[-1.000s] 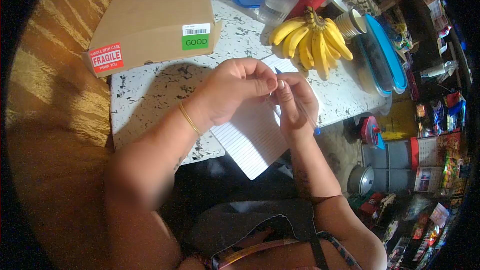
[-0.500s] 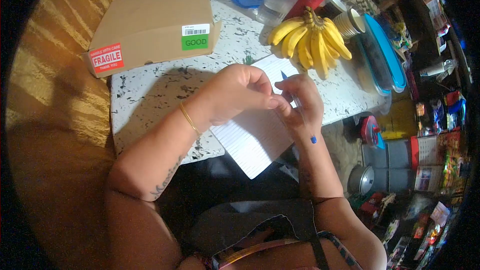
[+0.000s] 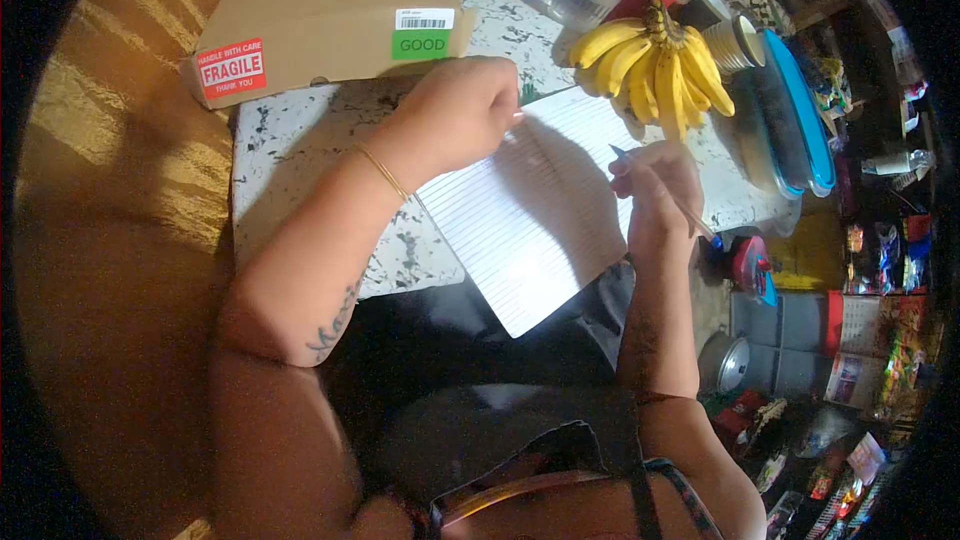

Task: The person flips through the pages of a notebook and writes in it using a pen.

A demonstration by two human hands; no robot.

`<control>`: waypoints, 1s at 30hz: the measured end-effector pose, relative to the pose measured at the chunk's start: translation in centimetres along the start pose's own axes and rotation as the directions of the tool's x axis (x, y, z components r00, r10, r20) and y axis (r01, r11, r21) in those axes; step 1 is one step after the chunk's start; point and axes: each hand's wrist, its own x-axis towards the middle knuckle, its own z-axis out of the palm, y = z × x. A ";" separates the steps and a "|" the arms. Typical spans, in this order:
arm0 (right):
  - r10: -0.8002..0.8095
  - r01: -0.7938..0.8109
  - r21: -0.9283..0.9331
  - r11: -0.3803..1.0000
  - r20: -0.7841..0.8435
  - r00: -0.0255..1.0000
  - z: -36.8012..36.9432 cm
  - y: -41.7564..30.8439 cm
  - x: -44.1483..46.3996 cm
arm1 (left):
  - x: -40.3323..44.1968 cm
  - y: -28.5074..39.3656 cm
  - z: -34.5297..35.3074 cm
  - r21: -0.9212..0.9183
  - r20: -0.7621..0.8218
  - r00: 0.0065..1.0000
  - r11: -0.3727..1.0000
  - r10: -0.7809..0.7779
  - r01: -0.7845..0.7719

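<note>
A lined sheet of paper (image 3: 515,240) lies on the white, dark-flecked table (image 3: 290,170), its lower corner reaching past the table's front edge. My left hand (image 3: 470,110) is closed at the sheet's upper left edge, fingers curled under; whatever it may hold is hidden. Over the sheet's right edge, my right hand (image 3: 660,185) grips a pen (image 3: 705,225) with a clear barrel and blue ends. One blue end points up and left, and the other sticks out behind the hand. The paper looks blank apart from its lines, with my shadow across it.
A cardboard box (image 3: 330,10) with stickers stands at the back left. Bananas (image 3: 660,65) lie just beyond the paper, beside paper cups (image 3: 735,45) and a blue-lidded container (image 3: 800,120). A gold curtain (image 3: 120,190) hangs at left; shelves of packets line the right.
My hands were together over the sheet and have moved apart. The left is now at the upper left edge, the right at the right edge with the pen. The view has shifted slightly.
</note>
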 end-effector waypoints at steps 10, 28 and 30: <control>0.169 -0.193 0.134 0.972 0.174 0.970 0.8 2.1 -0.3 | 0.2 2.4 -2.2 0.083 0.059 0.982 0.981 -0.181 0.176; 0.157 -0.188 0.163 0.969 0.187 0.970 0.7 3.0 -0.1 | -0.1 1.4 -0.8 -0.001 -0.012 0.998 0.999 -0.054 0.054; 0.155 -0.183 0.141 0.973 0.189 0.970 0.6 3.1 0.1 | -0.1 1.7 -1.2 0.069 0.034 0.996 0.994 -0.083 0.081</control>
